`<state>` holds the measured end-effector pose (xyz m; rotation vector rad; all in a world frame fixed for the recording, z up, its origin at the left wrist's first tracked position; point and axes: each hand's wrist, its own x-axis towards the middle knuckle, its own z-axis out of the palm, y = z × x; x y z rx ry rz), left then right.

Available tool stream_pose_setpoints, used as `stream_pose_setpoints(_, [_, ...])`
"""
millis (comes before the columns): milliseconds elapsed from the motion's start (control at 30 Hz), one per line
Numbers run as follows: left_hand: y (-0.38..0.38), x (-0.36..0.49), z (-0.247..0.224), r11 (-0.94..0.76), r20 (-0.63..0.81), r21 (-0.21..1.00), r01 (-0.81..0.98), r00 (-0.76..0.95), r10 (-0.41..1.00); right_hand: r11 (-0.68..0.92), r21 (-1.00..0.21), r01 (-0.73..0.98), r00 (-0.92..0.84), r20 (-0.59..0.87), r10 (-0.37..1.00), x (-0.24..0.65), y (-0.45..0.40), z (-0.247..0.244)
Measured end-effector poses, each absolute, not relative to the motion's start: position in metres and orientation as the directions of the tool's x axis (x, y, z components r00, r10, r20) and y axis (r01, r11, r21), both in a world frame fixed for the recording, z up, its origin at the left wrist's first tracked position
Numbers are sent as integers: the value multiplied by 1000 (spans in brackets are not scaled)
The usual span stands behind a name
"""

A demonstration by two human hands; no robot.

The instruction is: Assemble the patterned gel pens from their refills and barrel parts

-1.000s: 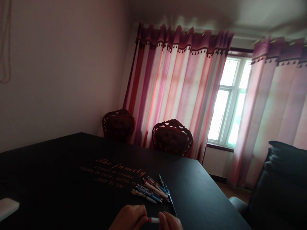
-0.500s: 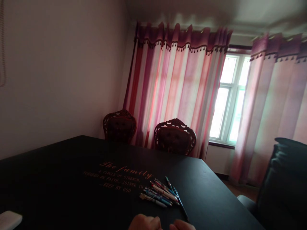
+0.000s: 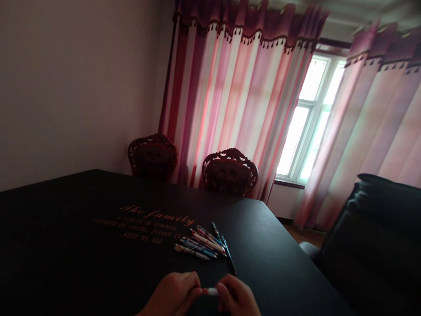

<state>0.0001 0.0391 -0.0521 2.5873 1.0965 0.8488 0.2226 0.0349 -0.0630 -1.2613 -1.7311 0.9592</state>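
Note:
Near the bottom edge, my left hand (image 3: 179, 292) and my right hand (image 3: 235, 295) face each other with fingers closed. Between their fingertips they hold a small red and white pen (image 3: 210, 291), most of it hidden by the fingers. Just beyond the hands, a pile of several pens (image 3: 204, 243) in white, blue and red lies on the black table (image 3: 272, 259). A dark pen (image 3: 228, 254) lies along the right side of the pile, its near end close to my right hand.
Two carved dark chairs (image 3: 230, 173) stand behind the table's far edge. A dark padded armchair (image 3: 371, 237) is at the right. Striped curtains (image 3: 230, 101) hang beside a window (image 3: 305, 118). Gold lettering (image 3: 144, 221) marks the tabletop.
The view has tilted down and shifted right. Both hands now show more fully, with the red and white pen visible between them. The white object at the lower left has left the view.

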Motion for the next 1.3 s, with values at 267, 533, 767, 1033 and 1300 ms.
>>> stream_pose_setpoints(267, [30,0,-31,-629,319,533,566,554,769,212,-923,320,-151,171,974,220,17,-41])
stream_pose_setpoints(533, [29,0,-30,-625,299,529,574,563,771,221,-919,326,-156,178,972,219,15,-40])
stream_pose_setpoints(767, [32,-1,-31,-634,309,543,550,571,760,224,-907,356,-155,179,972,219,14,-38])
stream_pose_setpoints(1033, [35,-3,-31,-605,308,554,572,534,787,200,-898,391,-118,167,979,226,20,-40])
stream_pose_setpoints(1300, [43,-15,-16,-624,279,498,603,570,773,207,-903,376,-109,178,978,233,24,-40])
